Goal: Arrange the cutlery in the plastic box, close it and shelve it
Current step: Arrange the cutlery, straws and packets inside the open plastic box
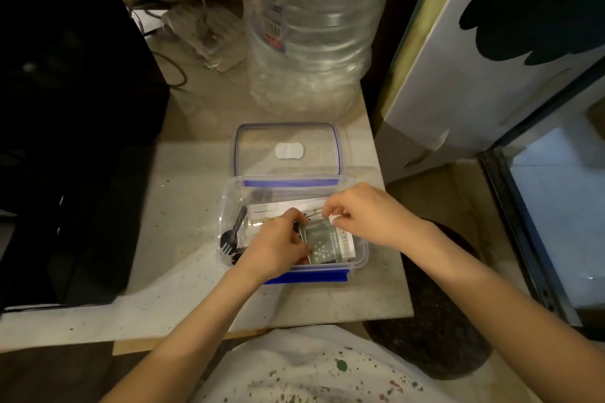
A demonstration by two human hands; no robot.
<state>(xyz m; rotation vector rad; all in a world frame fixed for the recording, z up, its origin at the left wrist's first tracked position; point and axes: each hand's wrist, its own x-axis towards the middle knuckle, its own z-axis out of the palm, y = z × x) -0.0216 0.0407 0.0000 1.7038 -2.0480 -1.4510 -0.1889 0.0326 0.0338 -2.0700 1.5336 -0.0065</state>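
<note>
- Left hand (281,247) and right hand (363,214) are each seen pinching a packet (327,244) inside the plastic box (229,206).
- Its lid (288,149) is laid open behind, just before a water jug (311,29).
- A black fork (233,232) is left inside.

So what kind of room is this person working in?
Probably a home kitchen or utility corner. A large clear plastic water jug stands on a pale speckled stone counter, the blue-trimmed clear plastic box holds a black plastic spork, and a cabled power adapter lies behind.
</note>
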